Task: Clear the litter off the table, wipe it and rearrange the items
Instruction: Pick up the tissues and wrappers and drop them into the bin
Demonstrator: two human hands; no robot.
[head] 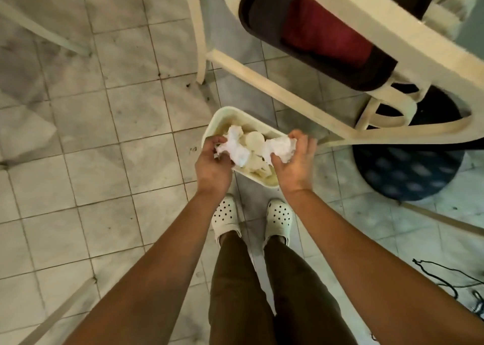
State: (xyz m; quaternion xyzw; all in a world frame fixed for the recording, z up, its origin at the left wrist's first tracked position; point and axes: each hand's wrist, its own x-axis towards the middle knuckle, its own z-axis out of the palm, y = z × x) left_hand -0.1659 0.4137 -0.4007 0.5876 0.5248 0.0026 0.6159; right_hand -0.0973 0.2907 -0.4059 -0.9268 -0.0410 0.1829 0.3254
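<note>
A cream waste bin (222, 114) stands on the tiled floor just ahead of my feet, holding white crumpled paper and round white cups or lids (255, 139). My left hand (212, 159) grips a wad of crumpled white tissue (235, 148) over the bin's near left side. My right hand (294, 159) grips a second crumpled white tissue (280, 148) over the bin's near right side. The table itself is not in view.
A cream chair (340, 22) with a dark cushion and red cloth (324, 33) stands to the upper right, its leg rail running close behind the bin. A dark round stool or pouf (408, 161) sits at right. Black cables (445, 279) lie on the floor lower right.
</note>
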